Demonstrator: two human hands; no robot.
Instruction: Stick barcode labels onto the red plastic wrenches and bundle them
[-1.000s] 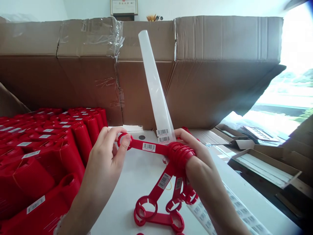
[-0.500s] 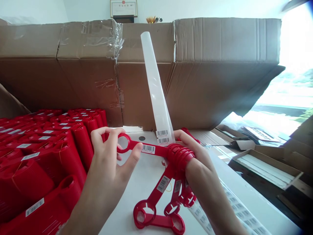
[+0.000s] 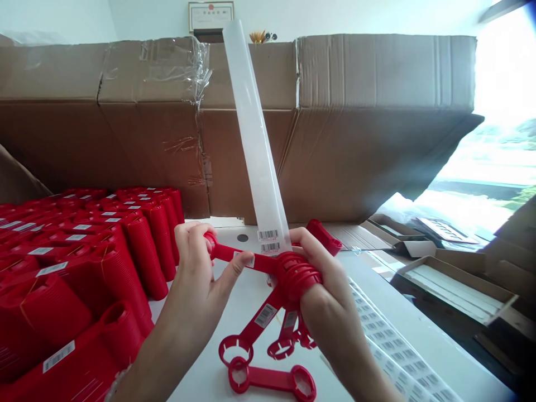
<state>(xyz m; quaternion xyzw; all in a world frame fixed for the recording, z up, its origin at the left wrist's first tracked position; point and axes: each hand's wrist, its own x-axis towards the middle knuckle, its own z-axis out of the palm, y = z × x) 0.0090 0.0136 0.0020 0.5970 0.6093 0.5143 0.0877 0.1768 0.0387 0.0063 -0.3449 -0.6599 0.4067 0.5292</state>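
Observation:
My left hand [image 3: 201, 279] is closed on the far end of a red ring-ended strip [image 3: 262, 261], its thumb over the strip's barcode label. My right hand [image 3: 330, 279] grips a bunch of these red pieces [image 3: 296, 273] by their stacked rings, along with a long white strip [image 3: 255, 128] that rises upward with barcode stickers at its lower end. Several labelled red pieces hang below the right hand, their rings fanned out. Another red piece [image 3: 272, 378] lies on the white table [image 3: 201, 365] beneath them.
Stacked red bundles [image 3: 84, 279] with barcode labels fill the left side. Behind stands a large cardboard box [image 3: 355, 151]. Barcode sticker sheets [image 3: 397, 346] lie at the right, near an open carton [image 3: 456, 290]. A rolled red piece [image 3: 324, 237] lies behind my right hand.
My right hand, with the bunch and white strip, has shifted left and slightly down. My left hand has moved slightly right, its fingers now covering the strip's end ring and its thumb the label.

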